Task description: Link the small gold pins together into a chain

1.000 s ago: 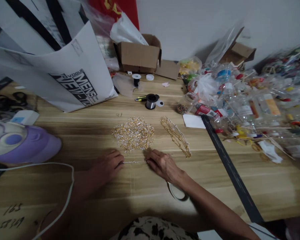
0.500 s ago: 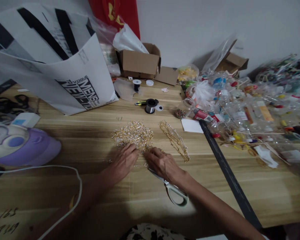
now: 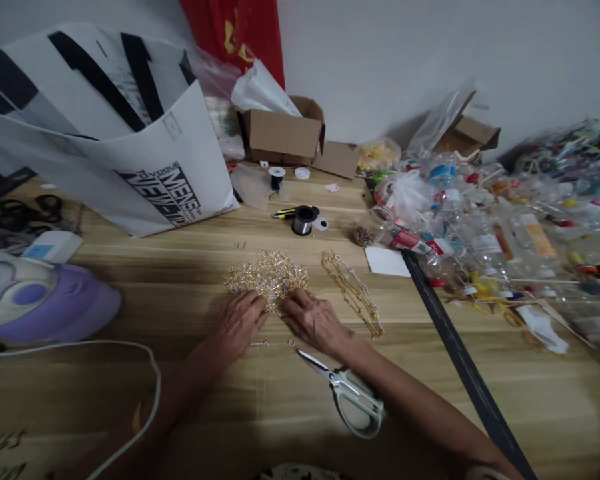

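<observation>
A tangled heap of gold and clear beaded chain (image 3: 267, 270) lies on the wooden table in front of me. At its lower left edge my left hand (image 3: 241, 321) has its fingers curled and pinched on the chain. My right hand (image 3: 316, 321) does likewise at the lower right edge; its fingertips are partly hidden among the beads. A short piece of chain with a ring (image 3: 275, 344) lies below, between the hands. Scissors with pale handles (image 3: 353, 397) lie partly open near my right wrist. Several longer chains (image 3: 353, 290) are laid out to the right of the heap.
A spool of wire (image 3: 303, 221) and a yellow cutter (image 3: 283, 214) lie behind the heap. A big white bag (image 3: 180, 160) and a purple appliance (image 3: 80, 307) stand left. Plastic bottles (image 3: 487, 233) crowd the right beyond a dark strip (image 3: 460, 353). A white cable (image 3: 153, 367) crosses my left forearm.
My hands have shifted slightly left over the lower edge of the heap. The right hand has moved off the scissors, so more of them shows.
</observation>
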A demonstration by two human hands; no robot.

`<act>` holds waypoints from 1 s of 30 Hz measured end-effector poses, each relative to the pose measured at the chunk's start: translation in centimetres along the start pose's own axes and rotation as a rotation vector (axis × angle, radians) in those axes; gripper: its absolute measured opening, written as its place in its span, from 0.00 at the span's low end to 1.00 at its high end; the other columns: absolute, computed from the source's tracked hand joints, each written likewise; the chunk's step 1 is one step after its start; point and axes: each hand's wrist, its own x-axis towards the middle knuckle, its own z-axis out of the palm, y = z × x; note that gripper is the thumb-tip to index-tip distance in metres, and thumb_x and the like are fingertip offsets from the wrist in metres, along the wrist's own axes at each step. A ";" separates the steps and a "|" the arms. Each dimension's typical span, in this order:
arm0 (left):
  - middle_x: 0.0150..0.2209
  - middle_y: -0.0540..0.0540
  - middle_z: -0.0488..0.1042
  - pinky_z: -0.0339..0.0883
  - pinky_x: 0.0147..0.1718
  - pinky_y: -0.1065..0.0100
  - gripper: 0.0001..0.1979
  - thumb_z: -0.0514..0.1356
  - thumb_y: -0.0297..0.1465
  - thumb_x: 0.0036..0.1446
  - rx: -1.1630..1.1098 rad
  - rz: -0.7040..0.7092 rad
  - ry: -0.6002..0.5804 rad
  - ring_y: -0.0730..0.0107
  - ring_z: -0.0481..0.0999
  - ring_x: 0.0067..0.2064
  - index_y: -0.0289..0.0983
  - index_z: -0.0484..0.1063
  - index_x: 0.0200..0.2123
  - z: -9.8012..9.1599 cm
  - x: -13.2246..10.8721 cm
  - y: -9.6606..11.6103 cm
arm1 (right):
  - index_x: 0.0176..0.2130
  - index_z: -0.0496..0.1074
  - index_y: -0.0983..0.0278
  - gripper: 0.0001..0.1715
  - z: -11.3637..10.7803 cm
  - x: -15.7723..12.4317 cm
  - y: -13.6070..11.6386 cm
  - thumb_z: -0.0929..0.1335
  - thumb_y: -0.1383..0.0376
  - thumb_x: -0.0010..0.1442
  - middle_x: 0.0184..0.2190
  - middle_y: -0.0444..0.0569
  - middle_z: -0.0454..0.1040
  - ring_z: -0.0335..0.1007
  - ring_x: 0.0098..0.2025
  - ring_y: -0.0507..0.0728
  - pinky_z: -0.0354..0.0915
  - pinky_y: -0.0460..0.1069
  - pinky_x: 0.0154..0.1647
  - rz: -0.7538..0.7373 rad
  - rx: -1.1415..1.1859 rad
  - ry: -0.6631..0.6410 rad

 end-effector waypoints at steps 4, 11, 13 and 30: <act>0.32 0.45 0.71 0.63 0.38 0.64 0.09 0.52 0.23 0.60 -0.034 0.013 -0.016 0.64 0.70 0.37 0.35 0.70 0.29 0.6 0.4 -0.3 | 0.45 0.65 0.64 0.10 1.0 -0.2 1.0 0.59 0.67 0.65 0.41 0.53 0.68 0.67 0.39 0.54 0.65 0.47 0.38 0.002 0.069 0.094; 0.32 0.46 0.69 0.62 0.37 0.65 0.10 0.51 0.23 0.61 -0.064 0.078 0.043 0.65 0.68 0.37 0.35 0.69 0.29 1.5 1.0 -0.6 | 0.41 0.65 0.64 0.07 2.2 -0.6 2.3 0.62 0.70 0.60 0.37 0.51 0.69 0.67 0.37 0.54 0.64 0.47 0.37 -0.001 0.272 0.225; 0.32 0.46 0.69 0.62 0.38 0.64 0.09 0.52 0.24 0.61 -0.072 0.107 0.088 0.65 0.67 0.37 0.36 0.69 0.30 1.9 1.0 -0.8 | 0.39 0.65 0.64 0.06 2.5 -0.6 2.5 0.62 0.71 0.59 0.35 0.50 0.68 0.66 0.36 0.54 0.64 0.46 0.36 0.009 0.318 0.262; 0.30 0.47 0.73 0.64 0.38 0.66 0.06 0.56 0.24 0.58 -0.364 0.094 0.256 0.67 0.68 0.36 0.35 0.72 0.31 2.9 1.3 -1.6 | 0.35 0.69 0.66 0.06 2.7 -0.3 3.2 0.64 0.65 0.58 0.28 0.46 0.70 0.63 0.26 0.51 0.60 0.45 0.27 0.275 0.716 0.435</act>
